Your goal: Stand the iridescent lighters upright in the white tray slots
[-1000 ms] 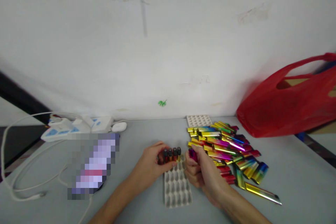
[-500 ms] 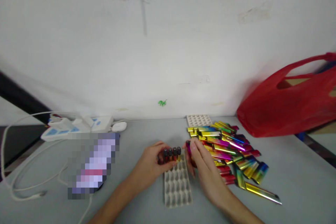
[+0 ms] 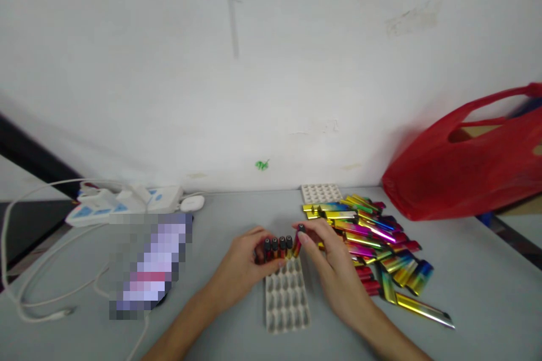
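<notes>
From the tray (image 3: 288,298), open tabletop (image 3: 288,348) is noted at six o'clock; two o'clock is obstructed by the right hand (image 3: 332,262) and piled tubes (image 3: 359,240).

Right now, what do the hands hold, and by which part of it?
The right hand holds a tube near its black top; the left hand holds four tubes below their black caps.

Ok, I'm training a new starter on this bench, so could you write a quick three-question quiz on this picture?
1. How many black-topped tubes stand in the row at the left hand?
2. True or false: the right hand is empty.
3. Which is to the right of the near tray?
A. Power strip
B. Red bag

Key: 1. Four. 2. False; it holds another tube. 3. B.
</notes>
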Action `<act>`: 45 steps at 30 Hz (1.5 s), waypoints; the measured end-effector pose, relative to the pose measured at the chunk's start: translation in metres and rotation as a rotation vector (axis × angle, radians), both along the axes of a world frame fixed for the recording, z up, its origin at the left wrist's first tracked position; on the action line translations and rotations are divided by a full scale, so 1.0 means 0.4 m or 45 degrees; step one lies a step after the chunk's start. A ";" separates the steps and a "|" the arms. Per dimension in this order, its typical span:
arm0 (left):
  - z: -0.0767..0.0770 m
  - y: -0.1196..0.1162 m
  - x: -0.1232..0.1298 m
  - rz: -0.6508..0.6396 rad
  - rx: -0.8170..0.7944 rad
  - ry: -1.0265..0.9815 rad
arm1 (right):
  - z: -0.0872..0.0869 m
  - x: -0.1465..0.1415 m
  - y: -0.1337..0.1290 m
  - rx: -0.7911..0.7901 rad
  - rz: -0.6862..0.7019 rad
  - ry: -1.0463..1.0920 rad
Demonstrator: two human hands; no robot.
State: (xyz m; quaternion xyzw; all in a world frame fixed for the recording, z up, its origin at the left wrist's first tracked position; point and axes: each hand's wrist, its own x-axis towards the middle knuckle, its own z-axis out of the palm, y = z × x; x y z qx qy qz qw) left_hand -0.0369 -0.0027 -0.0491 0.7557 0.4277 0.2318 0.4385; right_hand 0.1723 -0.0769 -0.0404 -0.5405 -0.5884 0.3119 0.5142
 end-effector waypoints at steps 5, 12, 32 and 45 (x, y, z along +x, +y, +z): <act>-0.007 0.000 -0.003 -0.004 0.004 -0.017 | 0.011 -0.009 -0.008 0.033 0.027 -0.128; 0.009 -0.002 0.001 0.001 0.001 -0.002 | 0.023 -0.011 -0.009 0.058 0.037 -0.182; 0.005 0.000 -0.001 -0.014 0.025 0.022 | 0.083 0.057 -0.062 0.131 -0.152 -0.572; 0.020 0.001 -0.001 -0.021 0.000 0.069 | -0.092 0.506 -0.364 -0.275 -0.229 -1.087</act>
